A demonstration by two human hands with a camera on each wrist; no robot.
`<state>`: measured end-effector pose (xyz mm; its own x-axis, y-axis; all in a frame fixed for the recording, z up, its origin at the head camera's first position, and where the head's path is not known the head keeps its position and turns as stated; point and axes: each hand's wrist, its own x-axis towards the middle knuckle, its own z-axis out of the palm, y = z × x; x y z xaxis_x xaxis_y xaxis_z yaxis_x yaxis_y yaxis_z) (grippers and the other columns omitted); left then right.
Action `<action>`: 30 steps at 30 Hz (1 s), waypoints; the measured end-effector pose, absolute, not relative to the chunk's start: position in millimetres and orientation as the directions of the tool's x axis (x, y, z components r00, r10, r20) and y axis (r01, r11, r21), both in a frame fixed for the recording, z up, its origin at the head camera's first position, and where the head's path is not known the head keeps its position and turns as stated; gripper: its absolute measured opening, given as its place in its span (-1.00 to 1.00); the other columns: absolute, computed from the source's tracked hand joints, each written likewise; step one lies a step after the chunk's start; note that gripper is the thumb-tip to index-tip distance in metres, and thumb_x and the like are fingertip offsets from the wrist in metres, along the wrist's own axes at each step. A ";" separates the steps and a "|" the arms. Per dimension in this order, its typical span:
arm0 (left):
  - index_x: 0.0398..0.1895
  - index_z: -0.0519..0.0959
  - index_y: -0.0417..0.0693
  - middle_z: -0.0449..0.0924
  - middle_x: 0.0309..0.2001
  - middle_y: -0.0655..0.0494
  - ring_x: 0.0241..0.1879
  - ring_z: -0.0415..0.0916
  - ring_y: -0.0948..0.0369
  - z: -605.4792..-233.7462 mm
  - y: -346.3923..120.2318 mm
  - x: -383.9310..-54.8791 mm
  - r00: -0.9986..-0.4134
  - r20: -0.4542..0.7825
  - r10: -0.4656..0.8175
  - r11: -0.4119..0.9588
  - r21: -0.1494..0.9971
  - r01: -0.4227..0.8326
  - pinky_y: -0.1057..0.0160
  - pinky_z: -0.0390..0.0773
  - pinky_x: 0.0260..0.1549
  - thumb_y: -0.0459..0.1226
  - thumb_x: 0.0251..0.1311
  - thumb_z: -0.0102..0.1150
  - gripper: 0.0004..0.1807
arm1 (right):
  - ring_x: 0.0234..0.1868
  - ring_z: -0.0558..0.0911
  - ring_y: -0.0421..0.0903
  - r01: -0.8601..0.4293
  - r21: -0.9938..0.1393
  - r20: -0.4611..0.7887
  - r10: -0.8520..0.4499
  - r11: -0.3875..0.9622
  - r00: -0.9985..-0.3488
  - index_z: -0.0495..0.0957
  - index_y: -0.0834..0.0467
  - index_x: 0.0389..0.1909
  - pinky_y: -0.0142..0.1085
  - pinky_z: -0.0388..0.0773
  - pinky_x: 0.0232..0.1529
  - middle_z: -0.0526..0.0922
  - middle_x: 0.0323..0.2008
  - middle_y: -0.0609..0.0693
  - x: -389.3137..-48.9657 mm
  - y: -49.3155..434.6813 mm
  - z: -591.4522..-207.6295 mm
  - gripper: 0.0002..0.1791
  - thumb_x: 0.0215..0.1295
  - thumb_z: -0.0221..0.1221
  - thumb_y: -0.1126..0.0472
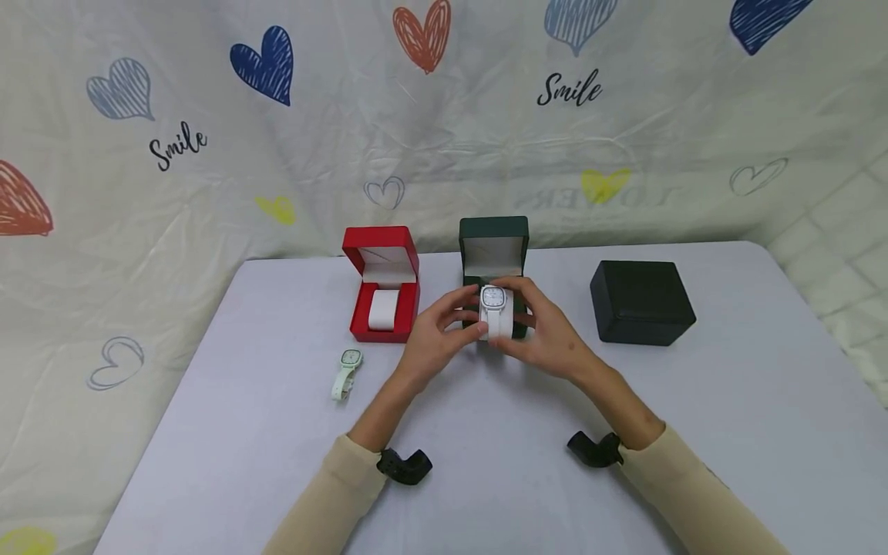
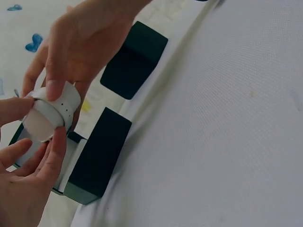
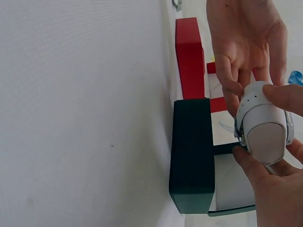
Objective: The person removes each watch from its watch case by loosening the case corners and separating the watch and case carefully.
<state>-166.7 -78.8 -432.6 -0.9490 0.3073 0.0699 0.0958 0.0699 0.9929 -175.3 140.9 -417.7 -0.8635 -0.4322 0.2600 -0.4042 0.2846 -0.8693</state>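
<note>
Head view, centre of the frame: the left hand [image 1: 440, 330] and the right hand [image 1: 548, 331] both grip a white watch [image 1: 493, 298] wrapped round a white cushion [image 1: 508, 317], over an open green box [image 1: 494, 253]; left of centre stands an open red box [image 1: 379, 237] holding another cushion [image 1: 383, 310]; below it lies a pale green watch [image 1: 344, 375]; a black box [image 1: 641, 302] sits right of centre.

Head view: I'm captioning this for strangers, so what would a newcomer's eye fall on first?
Probably the open red box, vivid against the white table, left of centre. Next comes the white watch around its cushion, held at centre by the left grip and right grip, before the open green box. Coloured hearts pattern the backdrop.
</note>
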 end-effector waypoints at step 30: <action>0.51 0.43 0.14 0.48 0.35 -0.03 0.24 0.55 0.05 -435.8 -83.7 -165.8 -0.944 0.025 0.329 0.049 0.998 0.043 0.24 0.74 0.03 -0.34 0.30 0.34 -0.30 | 0.18 0.60 0.10 -0.498 -0.807 0.319 -0.478 0.316 -0.819 0.22 0.11 0.52 -0.02 0.73 0.12 0.39 0.37 0.11 -166.2 135.7 -425.0 -0.04 0.12 0.46 0.46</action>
<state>-165.8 -83.7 -435.8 -0.9440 0.3291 0.0248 0.0431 0.0485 0.9979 -166.2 135.7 -425.0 -0.8188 -0.4776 0.3186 -0.4984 0.3159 -0.8073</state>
